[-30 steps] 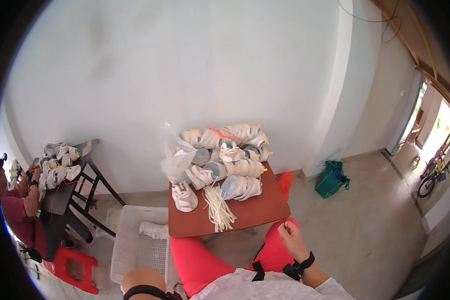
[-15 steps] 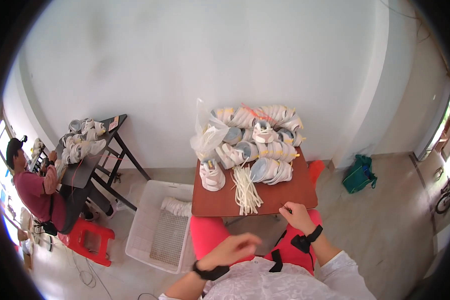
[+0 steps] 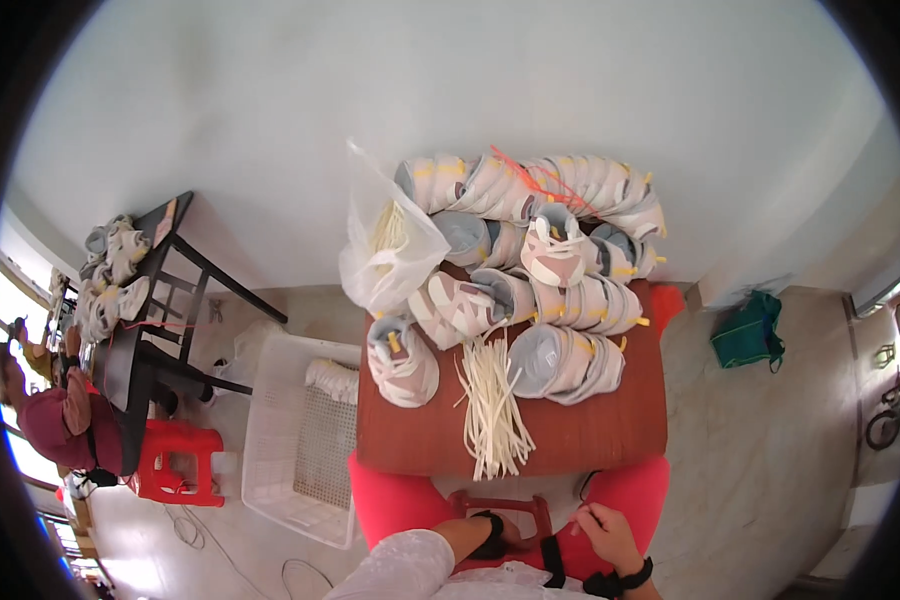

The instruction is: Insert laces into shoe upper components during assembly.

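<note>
My right hand [image 3: 610,535] is over my right thigh with its fingers curled closed; what they hold, if anything, does not show. Between my thighs, low in front of my body, my left hand [image 3: 515,535] reaches down, its fingers hidden. On the brown table [image 3: 595,445] lies a loose bundle of cream shoelaces [image 3: 495,410] reaching the front edge. A pale laced shoe upper [image 3: 402,370] stands left of the laces. To their right are nested shoe uppers [image 3: 567,362]. Another laced upper [image 3: 555,250] sits among the rows behind.
A clear plastic bag [image 3: 395,260] with laces stands at the table's back left. On the floor left is a white crate [image 3: 270,470] holding some uppers. Further left are a black table [image 3: 135,350], a red stool [image 3: 180,460] and a person. A green bag [image 3: 750,330] lies right.
Both hands have drawn back toward my body, the right one away from the table edge. My left hand has dropped between my legs. The view has tilted and moved nearer the table.
</note>
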A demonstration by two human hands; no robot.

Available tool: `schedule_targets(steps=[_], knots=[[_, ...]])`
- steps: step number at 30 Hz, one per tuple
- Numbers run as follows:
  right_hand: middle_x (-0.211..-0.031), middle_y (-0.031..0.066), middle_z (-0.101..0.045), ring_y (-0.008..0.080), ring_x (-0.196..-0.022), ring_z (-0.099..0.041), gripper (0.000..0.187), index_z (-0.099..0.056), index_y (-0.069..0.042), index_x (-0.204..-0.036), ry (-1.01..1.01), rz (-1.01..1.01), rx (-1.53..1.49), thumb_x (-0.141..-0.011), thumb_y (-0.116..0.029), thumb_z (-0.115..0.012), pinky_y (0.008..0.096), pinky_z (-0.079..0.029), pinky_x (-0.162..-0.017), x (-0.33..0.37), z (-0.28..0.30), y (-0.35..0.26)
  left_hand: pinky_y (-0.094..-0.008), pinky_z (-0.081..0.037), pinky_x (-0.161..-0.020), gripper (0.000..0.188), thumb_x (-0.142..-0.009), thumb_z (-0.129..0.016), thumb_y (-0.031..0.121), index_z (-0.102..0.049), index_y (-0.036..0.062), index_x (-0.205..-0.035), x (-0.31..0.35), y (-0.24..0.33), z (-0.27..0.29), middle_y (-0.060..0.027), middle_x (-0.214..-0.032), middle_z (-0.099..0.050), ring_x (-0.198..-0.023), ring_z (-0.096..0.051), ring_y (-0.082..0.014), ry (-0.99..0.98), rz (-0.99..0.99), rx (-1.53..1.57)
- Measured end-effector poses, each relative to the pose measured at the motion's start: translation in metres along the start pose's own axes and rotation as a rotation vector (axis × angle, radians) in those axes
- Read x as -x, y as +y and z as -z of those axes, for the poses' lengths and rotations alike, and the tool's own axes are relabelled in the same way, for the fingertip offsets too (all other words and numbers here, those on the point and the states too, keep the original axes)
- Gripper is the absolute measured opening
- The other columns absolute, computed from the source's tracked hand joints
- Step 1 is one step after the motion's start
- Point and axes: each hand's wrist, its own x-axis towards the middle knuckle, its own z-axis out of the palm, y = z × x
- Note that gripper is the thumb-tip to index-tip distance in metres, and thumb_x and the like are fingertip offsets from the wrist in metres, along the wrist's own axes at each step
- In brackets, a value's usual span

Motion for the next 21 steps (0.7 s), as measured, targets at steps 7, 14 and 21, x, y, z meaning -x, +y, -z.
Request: schedule_targets(steps=[7,14,21], knots=[[-0.068,0.005,-0.062,0.0106,-0.064,-0.058,0.02,-0.063,0.001,-0.089,0.159,-0.147,0.0,-0.094,-0.012,-0.049,0.0249,-0.045,-0.06,-0.039,0.037,-0.071,-0.04,-0.043,-0.094,0.081,-0.075,-0.056,0.067,-0.062,-0.0033,-0.115,0.022,-0.004,0.023,-0.0218,-0.12,-0.06,-0.109,-0.058,-0.0333,-0.199,0.043,0.14],[-0.069,0.0087,-0.061,0.0157,-0.063,-0.06,0.017,-0.063,0.002,-0.087,0.161,0.064,0.099,-0.092,-0.01,-0.051,0.0283,-0.045,-0.057,-0.079,0.037,-0.099,-0.0385,-0.044,-0.093,0.063,-0.085,-0.057,0.049,-0.058,-0.0055,-0.116,0.055,0.016,0.073,-0.022,-0.116,-0.061,-0.108,-0.058,-0.0341,0.231,-0.154,0.255],[-0.092,0.0091,-0.06,0.0278,-0.071,-0.063,0.013,-0.064,-0.007,-0.095,0.313,0.723,0.642,-0.083,-0.012,-0.064,0.0374,-0.051,-0.057,-0.143,0.016,-0.108,-0.0365,-0.047,-0.088,0.038,-0.092,-0.056,0.03,-0.058,-0.0019,-0.113,0.167,0.073,0.124,-0.0175,-0.109,-0.063,-0.101,-0.061,-0.0303,0.526,-0.52,-0.025]])
